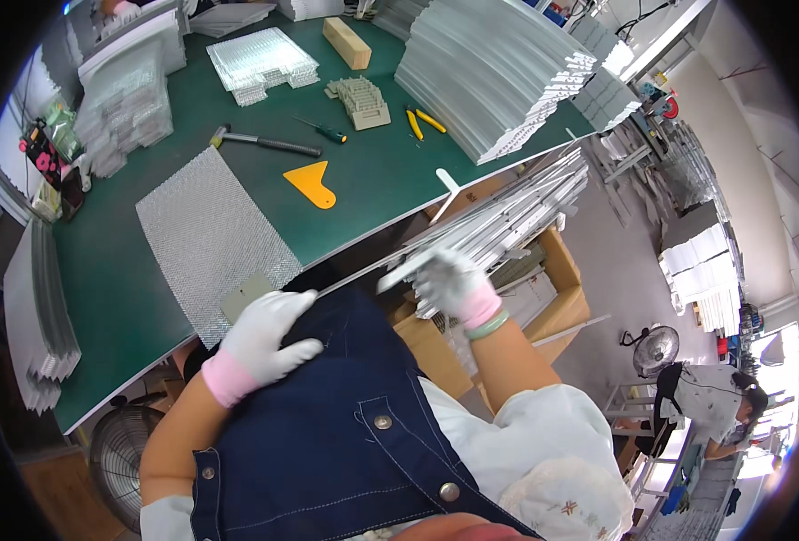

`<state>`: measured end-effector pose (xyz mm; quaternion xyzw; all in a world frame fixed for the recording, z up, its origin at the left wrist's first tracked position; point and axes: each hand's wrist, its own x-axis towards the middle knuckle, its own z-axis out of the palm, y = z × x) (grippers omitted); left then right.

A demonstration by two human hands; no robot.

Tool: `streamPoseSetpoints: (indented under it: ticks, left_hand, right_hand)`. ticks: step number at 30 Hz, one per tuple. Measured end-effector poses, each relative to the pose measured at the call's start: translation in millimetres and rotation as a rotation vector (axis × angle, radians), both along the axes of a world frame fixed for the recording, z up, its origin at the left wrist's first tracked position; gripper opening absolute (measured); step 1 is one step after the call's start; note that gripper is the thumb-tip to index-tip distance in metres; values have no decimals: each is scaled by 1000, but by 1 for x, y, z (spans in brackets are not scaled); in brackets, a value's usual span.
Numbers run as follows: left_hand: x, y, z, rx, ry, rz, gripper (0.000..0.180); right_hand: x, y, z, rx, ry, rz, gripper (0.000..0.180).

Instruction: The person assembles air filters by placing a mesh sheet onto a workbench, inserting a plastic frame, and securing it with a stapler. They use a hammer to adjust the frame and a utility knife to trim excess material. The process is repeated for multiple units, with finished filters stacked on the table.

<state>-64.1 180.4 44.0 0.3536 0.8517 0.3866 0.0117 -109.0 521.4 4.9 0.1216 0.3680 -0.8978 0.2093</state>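
Note:
My left hand (264, 343), in a white glove with a pink cuff, is by the table's front edge, its fingers stretched out and the thumb apart. Beside it, a small grey-green plate (248, 296) lies on the near corner of a silvery mesh-like sheet (214, 225). My right hand (453, 287), gloved alike, is closed around a pale metal strip (406, 270), whose end sticks out to the left. The fingers there are slightly blurred. Right behind that hand lies a bundle of long metal strips (525, 212), over an open cardboard box (557, 279).
On the green table (102, 288) lie a hammer (273, 142), a screwdriver (323, 130), a yellow scraper (312, 185), yellow-handled pliers (424, 122) and a wooden block (346, 43). Tall stacks of silvery panels (489, 72) stand behind. Floor fans flank me; another person (710, 406) sits at right.

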Motion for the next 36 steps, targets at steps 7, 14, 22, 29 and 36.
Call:
streamPoseSetpoints:
  ticks: [7,14,22,29,36]
  left_hand:
    - [2,46,-4,904,-622,32,71]
    - [38,-83,34,1614,-481,-36,57]
    - [46,-112,54,1513,-299,96,60]
    - [47,-29,7,1327,-1001,303,56]
    - [28,-15,11,1396,-1076,339,45]
  right_hand:
    - [38,-108,41,238,143,412,51]
    - [-29,-12,26,-216,45,-484,24]
    - [-58,33,35,23,332,-584,20]
    - [-90,122,3,192,104,-966,18]
    - [-111,181,-34,317,-44,-792,12]
